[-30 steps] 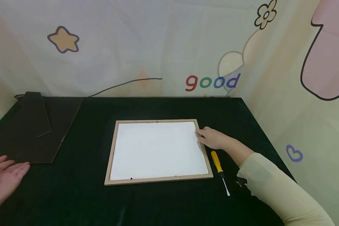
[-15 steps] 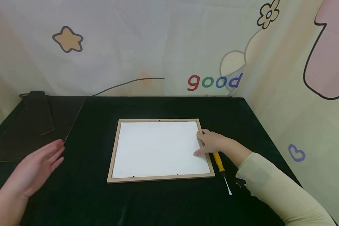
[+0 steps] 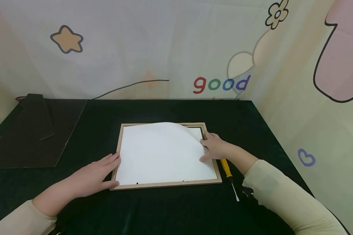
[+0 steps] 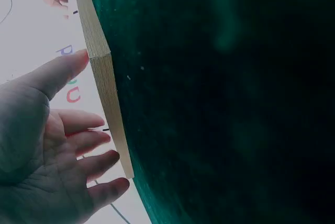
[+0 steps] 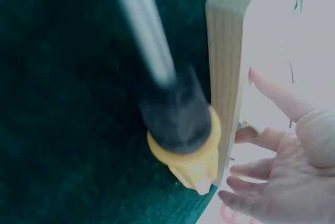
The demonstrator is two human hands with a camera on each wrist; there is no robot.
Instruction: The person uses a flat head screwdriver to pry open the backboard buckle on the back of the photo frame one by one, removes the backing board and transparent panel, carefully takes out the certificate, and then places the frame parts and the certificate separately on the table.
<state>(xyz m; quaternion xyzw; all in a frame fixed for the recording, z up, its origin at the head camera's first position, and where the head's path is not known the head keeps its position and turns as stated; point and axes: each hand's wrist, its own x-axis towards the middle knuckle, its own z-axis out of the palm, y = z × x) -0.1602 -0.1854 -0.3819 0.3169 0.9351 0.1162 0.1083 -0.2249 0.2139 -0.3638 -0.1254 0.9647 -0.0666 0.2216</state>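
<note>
A light wooden picture frame (image 3: pixel 164 185) lies on dark green cloth with a white sheet (image 3: pixel 161 153) inside it. The sheet bows up along the far side, baring part of the frame's groove near the far right corner. My right hand (image 3: pixel 216 147) holds the sheet's right edge, thumb on top and fingertips by the frame rail. My left hand (image 3: pixel 92 178) rests against the frame's left side, fingers straight, thumb at the near left corner. In the left wrist view, the thumb touches the frame's wooden rail (image 4: pixel 107 98). How the right fingertips sit under the sheet is partly hidden.
A yellow-handled screwdriver (image 3: pixel 227 169) lies just right of the frame, below my right forearm. A large dark backing board (image 3: pixel 23 150) with a narrower flap on it lies at the far left. A printed curtain (image 3: pixel 129 49) hangs behind the table.
My left hand has come in from the left to the frame's left side. Under my right hand the sheet, flat before, has bowed up at its far edge.
</note>
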